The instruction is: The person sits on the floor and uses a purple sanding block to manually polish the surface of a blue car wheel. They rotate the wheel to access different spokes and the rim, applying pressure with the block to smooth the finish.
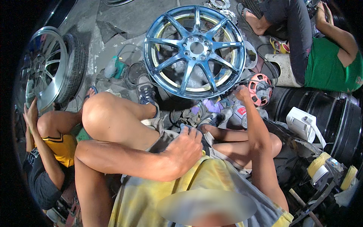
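Note:
A blue, glossy multi-spoke wheel rim (196, 47) lies face up in front of me, propped above the floor. Against its lower right edge is my right hand (241, 92), its fingers closed at the lip. My left hand (185, 146) is held low over my lap with bent fingers. Something small and bluish-grey shows at its fingertips, too little of it to name. Beneath the rim's near edge lie crumpled rags (194, 113) and a clear plastic container (239, 115) with a red label.
A teal power sander (115, 68) with a cord lies left of the rim. At far left a person holds a silver rim (53, 68) beside a tyre (73, 70). Another person in green (329, 68) sits at upper right. A pink slotted disc (260, 90) and black rims (321, 117) stand right.

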The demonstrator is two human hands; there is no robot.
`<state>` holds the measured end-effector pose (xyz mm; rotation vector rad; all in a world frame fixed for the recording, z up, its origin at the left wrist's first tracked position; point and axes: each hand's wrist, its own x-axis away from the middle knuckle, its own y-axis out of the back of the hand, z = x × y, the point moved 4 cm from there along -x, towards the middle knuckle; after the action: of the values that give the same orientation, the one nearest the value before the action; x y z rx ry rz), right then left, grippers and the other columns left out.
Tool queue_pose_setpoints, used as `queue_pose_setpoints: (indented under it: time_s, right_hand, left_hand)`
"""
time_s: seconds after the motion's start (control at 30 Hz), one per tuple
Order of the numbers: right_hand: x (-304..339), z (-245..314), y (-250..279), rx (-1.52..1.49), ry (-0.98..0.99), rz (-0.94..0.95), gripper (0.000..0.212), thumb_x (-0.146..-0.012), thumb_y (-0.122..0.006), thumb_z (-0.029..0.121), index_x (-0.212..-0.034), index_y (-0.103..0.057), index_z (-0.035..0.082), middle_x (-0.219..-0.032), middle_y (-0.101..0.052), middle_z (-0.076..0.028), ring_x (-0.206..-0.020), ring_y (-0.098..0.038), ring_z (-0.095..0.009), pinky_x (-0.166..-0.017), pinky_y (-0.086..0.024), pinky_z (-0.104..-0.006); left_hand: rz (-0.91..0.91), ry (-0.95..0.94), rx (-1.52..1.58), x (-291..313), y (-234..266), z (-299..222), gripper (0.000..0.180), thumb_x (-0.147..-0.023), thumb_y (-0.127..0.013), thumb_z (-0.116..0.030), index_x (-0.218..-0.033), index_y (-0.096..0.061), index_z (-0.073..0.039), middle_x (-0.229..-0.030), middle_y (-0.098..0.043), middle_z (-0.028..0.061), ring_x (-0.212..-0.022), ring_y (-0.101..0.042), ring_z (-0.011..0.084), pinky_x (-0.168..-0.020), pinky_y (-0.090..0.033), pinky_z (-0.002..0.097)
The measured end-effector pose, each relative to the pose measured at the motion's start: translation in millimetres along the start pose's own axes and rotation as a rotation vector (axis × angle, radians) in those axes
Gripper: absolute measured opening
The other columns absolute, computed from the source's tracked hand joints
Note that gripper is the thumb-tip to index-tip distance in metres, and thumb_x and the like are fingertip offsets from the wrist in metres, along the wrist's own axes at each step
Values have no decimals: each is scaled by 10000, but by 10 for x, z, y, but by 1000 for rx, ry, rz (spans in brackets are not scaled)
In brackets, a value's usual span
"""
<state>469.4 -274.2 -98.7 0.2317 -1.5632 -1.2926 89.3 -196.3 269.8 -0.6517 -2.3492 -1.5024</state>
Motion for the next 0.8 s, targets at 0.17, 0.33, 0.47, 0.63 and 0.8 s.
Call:
queue_pose_setpoints:
  time_s: [0.17, 0.33, 0.47, 0.63, 0.8]
  right_hand:
    - [687, 553, 848, 74, 319, 312, 266, -869, -635, 273, -906, -680, 14, -806, -665, -131, -757, -624, -267, -752, -511, -370]
    - [1246, 1017, 1443, -256, 310, 470, 243, -889, -688, 249, -968, -684, 20, -747, -647, -67, -715, -591, -152, -681, -487, -302]
    - [1411, 1368, 1336, -733, 376, 532, 277, -892, -713, 220, -1051, -668, -3, -742, -632, -19, -677, -565, -75, -607, -469, -246]
    - [1544, 1832, 1252, -789, 478, 591, 287, -904, -701, 173, -1115, -648, -14, -827, -644, -2, -705, -576, -63, -613, -480, -249]
    - [1686, 1951, 1352, -912, 506, 689, 264, -912, -691, 182, -1116, -655, 19, -822, -636, 2, -702, -586, -75, -639, -492, -246]
  left_hand:
    - [-16, 119, -13, -218, -245, 18, 250, -845, -567, -129, -1032, -676, -6, -1031, -626, 145, -1034, -584, 283, -898, -462, 421]
    - [-252, 202, 39, -244, -173, 267, 164, -808, -604, -119, -928, -670, -28, -985, -622, 127, -953, -617, 269, -769, -496, 384]
    - [-519, 271, 356, -244, -200, 577, 196, -851, -630, -151, -899, -637, 38, -928, -600, 176, -852, -625, 361, -721, -517, 442]
    - [-610, 419, 599, -307, -461, 832, 264, -853, -688, -173, -924, -629, 75, -889, -612, 235, -875, -615, 423, -739, -505, 463]
    - [-717, 412, 714, -420, -602, 844, 364, -824, -727, -231, -829, -632, 120, -841, -632, 297, -805, -640, 454, -699, -520, 468]
